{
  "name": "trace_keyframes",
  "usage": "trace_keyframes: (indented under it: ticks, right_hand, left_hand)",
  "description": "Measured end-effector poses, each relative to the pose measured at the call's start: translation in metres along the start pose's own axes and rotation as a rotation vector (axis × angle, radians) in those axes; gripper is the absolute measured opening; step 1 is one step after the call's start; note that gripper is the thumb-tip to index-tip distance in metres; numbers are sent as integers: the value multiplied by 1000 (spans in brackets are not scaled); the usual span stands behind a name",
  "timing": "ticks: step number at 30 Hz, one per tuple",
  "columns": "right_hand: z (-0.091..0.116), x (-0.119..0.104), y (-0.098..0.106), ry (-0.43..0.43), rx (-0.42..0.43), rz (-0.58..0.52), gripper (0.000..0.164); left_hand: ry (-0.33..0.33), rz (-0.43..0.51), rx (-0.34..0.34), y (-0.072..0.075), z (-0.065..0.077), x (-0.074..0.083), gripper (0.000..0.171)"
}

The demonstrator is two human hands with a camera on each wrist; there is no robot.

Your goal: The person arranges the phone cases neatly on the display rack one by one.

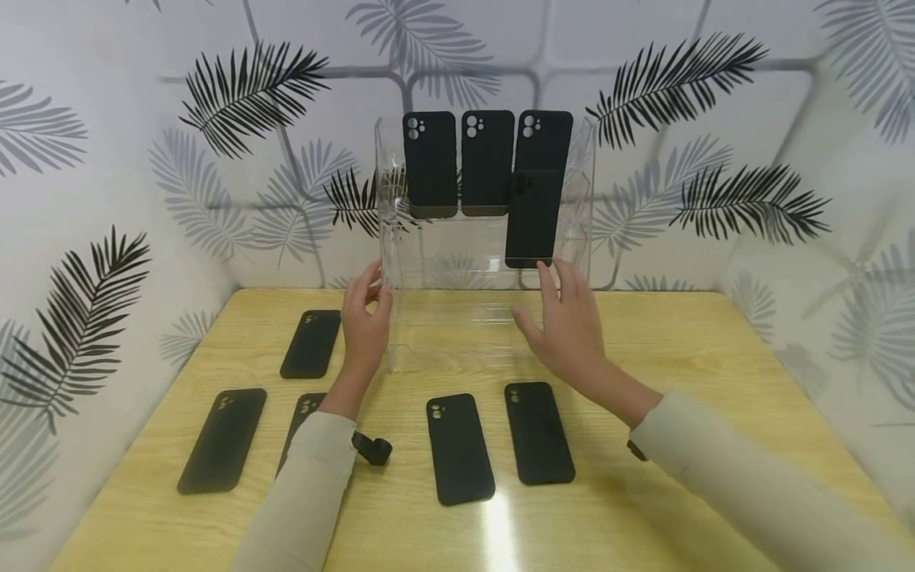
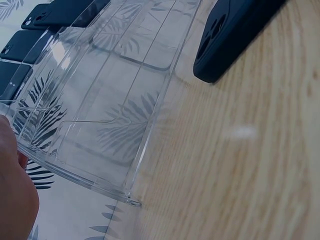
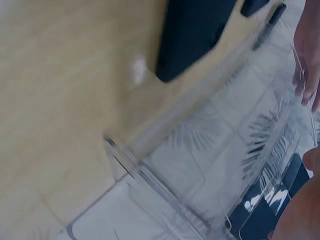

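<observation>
A clear plastic display rack (image 1: 457,314) stands at the back of the table. Three black phone cases, such as the middle one (image 1: 488,159), sit upright in its top tier. One more black phone case (image 1: 532,218) leans in the tier below on the right, overlapping the case above it. My right hand (image 1: 572,326) is at that lower case, fingertips at its bottom edge and thumb apart from it. With fingers and thumb bent around it, my left hand (image 1: 367,322) holds the rack's left side; the left wrist view shows part of this hand (image 2: 17,185) at the rack's edge.
Several black phone cases lie on the wooden table (image 1: 643,492): one at the rack's left (image 1: 310,343), one at far left (image 1: 222,441), one partly under the left forearm (image 1: 300,421), and two in front (image 1: 461,449). A leaf-patterned wall (image 1: 715,262) stands behind.
</observation>
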State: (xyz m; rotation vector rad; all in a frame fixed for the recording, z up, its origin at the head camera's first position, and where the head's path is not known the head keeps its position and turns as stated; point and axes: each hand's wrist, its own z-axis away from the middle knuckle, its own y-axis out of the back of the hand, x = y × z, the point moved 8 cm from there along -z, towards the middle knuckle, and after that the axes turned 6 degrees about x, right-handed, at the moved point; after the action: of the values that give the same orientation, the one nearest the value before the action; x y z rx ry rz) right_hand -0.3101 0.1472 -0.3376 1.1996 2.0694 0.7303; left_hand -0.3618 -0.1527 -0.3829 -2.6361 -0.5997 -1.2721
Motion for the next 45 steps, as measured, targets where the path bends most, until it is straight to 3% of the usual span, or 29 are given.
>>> trace_keyframes:
  ticks: [11, 27, 33, 45]
  right_hand:
    - [63, -10, -21, 18, -253, 9, 76]
    - [120, -12, -46, -84, -508, -59, 81]
    - [130, -14, -50, -101, -554, -33, 81]
    - [127, -14, -55, -87, -584, 14, 77]
  left_hand:
    - [15, -24, -8, 0, 0, -2, 43]
    - [16, -33, -8, -1, 1, 0, 43]
    - [6, -33, -6, -1, 1, 1, 41]
    - [27, -32, 5, -3, 0, -2, 42]
